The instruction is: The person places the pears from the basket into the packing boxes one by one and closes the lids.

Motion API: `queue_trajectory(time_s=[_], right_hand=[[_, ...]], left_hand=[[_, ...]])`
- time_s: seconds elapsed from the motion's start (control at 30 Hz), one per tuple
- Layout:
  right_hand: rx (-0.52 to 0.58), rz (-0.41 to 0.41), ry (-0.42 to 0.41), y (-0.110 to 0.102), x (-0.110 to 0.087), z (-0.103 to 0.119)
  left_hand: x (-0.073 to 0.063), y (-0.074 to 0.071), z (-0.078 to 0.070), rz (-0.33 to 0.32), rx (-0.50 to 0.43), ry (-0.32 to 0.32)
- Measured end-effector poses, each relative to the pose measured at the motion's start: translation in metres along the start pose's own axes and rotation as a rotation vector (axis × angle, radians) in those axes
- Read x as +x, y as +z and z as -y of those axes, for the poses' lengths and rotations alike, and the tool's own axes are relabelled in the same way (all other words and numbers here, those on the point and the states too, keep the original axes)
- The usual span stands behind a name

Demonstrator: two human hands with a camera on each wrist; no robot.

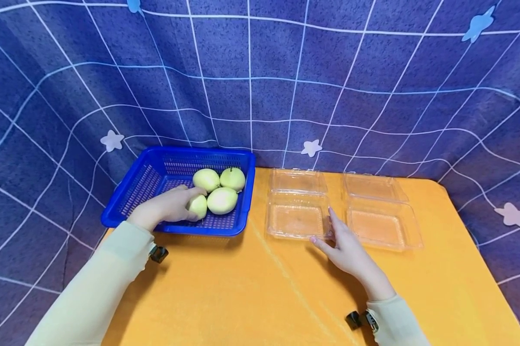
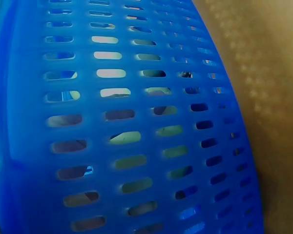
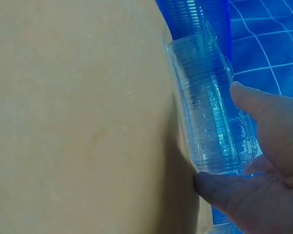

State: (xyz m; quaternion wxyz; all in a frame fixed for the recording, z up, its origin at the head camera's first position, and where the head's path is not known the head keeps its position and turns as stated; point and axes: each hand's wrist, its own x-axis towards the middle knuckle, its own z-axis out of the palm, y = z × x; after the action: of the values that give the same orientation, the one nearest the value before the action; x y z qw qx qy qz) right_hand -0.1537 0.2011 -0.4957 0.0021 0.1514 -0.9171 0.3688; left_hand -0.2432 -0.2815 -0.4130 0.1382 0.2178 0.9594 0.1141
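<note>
Orange table (image 1: 242,293) below, your left hand (image 1: 171,205) curls round a fruit (image 1: 198,207), droppable if pinched loosely; your right hand (image 1: 347,247), fingers spread, could nudge the container (image 1: 296,221) it touches askew.

We see an orange table (image 1: 251,288) bearing a blue basket (image 1: 178,166) at its left, a clear box (image 1: 296,221) to the basket's right and, just beside that, a second box (image 1: 377,228), both open.

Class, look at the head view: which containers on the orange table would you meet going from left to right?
Blue basket, left clear box, right clear box.
</note>
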Motion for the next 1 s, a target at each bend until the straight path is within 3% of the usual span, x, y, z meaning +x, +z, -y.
queue_trajectory(time_s=[0.3, 0.47, 0.83, 1.0], right_hand=[[-0.012, -0.004, -0.004, 0.002, -0.001, 0.0], [-0.014, -0.005, 0.001, 0.001, 0.0, 0.0], [0.014, -0.008, 0.022, 0.002, -0.002, 0.0], [0.012, -0.009, 0.022, 0.003, -0.001, -0.001]], left_hand=[[-0.002, 0.003, 0.004, -0.007, -0.015, -0.035], [-0.005, 0.005, 0.003, -0.046, -0.037, -0.05], [-0.016, 0.0, -0.008, -0.278, -0.15, -0.029], [-0.015, -0.005, -0.024, -0.379, -0.195, -0.018]])
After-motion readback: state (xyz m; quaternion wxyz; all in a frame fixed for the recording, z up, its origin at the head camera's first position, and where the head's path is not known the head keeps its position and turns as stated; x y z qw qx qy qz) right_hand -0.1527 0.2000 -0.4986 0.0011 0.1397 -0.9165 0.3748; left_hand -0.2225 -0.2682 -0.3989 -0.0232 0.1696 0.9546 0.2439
